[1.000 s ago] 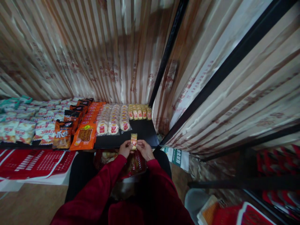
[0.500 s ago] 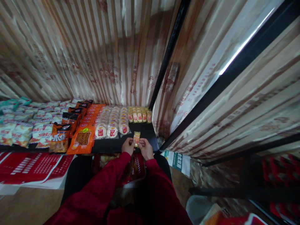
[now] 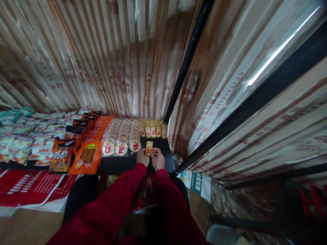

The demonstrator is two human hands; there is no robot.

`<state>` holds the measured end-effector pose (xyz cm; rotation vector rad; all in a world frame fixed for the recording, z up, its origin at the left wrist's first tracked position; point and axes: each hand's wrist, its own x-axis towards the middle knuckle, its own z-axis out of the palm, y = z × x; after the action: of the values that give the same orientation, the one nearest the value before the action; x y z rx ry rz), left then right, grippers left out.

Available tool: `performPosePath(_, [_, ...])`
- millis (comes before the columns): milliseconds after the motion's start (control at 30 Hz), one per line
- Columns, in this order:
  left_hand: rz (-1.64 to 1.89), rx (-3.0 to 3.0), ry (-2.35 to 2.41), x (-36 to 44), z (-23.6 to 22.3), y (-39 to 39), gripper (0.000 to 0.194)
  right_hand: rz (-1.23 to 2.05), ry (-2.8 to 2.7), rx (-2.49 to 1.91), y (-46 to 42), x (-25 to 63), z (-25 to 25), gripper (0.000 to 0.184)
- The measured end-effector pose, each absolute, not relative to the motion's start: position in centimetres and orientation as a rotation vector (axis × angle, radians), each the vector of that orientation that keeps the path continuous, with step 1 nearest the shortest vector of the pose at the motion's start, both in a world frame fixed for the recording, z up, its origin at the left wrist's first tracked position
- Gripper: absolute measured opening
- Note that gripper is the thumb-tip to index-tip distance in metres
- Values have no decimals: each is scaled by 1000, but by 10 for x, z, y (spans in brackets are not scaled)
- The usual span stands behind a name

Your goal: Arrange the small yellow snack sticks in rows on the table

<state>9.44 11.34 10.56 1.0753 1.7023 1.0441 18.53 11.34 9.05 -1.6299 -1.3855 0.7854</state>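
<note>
Reaching forward with arms [image 3: 125, 185] angled inward, both hands [image 3: 157, 159] pinch a yellow packet [image 3: 149, 147] above the black shelf [image 3: 114, 165].

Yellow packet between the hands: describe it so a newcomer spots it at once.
Along the pleated sheeting runs a black shelf. Near its right end, the left hand and right hand hold a small, red-labelled yellow packet. Unlike the matching packets rowed behind, it alone is hand-held.
</note>
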Motion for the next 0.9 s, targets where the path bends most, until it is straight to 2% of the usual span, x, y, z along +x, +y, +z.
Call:
performPosePath(333, [1012, 1181, 1790, 100, 116, 141, 33, 701, -1394, -1635, 151, 180, 90, 18])
performPosePath(600, [990, 1256, 1846, 104, 128, 152, 36, 769, -1340, -1668, 172, 173, 89, 18])
performPosePath(900, [944, 1391, 1882, 106, 119, 166, 42, 758, -1327, -1650, 185, 167, 86, 21])
